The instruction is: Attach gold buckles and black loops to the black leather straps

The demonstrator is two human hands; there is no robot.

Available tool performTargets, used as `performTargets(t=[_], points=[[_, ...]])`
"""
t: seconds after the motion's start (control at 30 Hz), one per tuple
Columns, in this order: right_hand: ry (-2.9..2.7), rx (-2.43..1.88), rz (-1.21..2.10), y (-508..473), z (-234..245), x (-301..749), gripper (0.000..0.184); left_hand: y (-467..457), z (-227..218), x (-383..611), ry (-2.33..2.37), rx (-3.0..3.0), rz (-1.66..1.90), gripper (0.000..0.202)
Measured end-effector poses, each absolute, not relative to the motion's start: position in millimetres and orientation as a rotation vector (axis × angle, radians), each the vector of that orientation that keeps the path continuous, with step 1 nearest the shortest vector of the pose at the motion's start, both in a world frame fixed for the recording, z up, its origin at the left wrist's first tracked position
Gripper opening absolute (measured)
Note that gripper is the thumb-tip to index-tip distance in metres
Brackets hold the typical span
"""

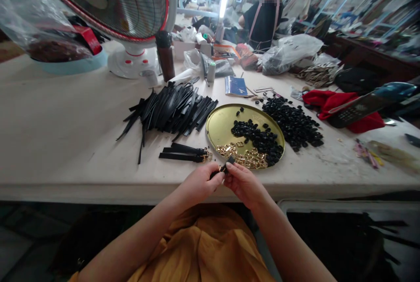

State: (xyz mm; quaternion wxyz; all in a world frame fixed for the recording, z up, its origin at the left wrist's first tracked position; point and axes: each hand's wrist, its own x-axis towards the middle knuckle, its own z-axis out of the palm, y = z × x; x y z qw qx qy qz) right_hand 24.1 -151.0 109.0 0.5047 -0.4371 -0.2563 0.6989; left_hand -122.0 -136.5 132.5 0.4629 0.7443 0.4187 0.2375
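My left hand (201,182) and my right hand (243,183) meet at the table's front edge, both pinched on one short black strap (224,167). Just beyond them lies a round gold tray (219,125) holding small black loops (259,138) and gold buckles (245,156). Two finished black straps with gold buckles (185,152) lie left of the tray. A fanned pile of plain black straps (170,109) sits farther back.
A heap of black loops (293,122) lies right of the tray, then a red cloth (331,100) and a calculator (356,109). A fan (131,15), a dark bottle (165,54), a blue booklet (235,86) and plastic bags stand behind. A person in black works at the far end.
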Motion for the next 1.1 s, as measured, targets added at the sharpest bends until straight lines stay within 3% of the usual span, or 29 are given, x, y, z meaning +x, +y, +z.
performTargets(t=[0.2, 0.53, 0.8, 1.0, 1.1], points=[[-0.96, -1.21, 1.417, -149.4, 102.5, 23.4, 0.027, -133.6, 130.7, -120.9, 1.064, 1.826, 0.574, 0.021], [-0.971, -1.114, 1.466, -152.5, 104.1, 24.6, 0.018, -135.6, 123.8, -117.4, 0.993, 1.542, 0.645, 0.023], [-1.456, -1.376, 0.578, -155.4, 105.1, 20.0, 0.009, -138.7, 116.5, -113.8, 1.045, 1.552, 0.727, 0.027], [-1.386, -1.282, 0.872, -154.0, 98.6, 21.9, 0.017, -129.4, 114.2, -116.7, 1.041, 1.53, 0.678, 0.033], [-1.488, -1.236, 0.999, -147.2, 97.0, 33.5, 0.027, -118.4, 109.4, -115.2, 1.079, 1.56, 0.729, 0.025]])
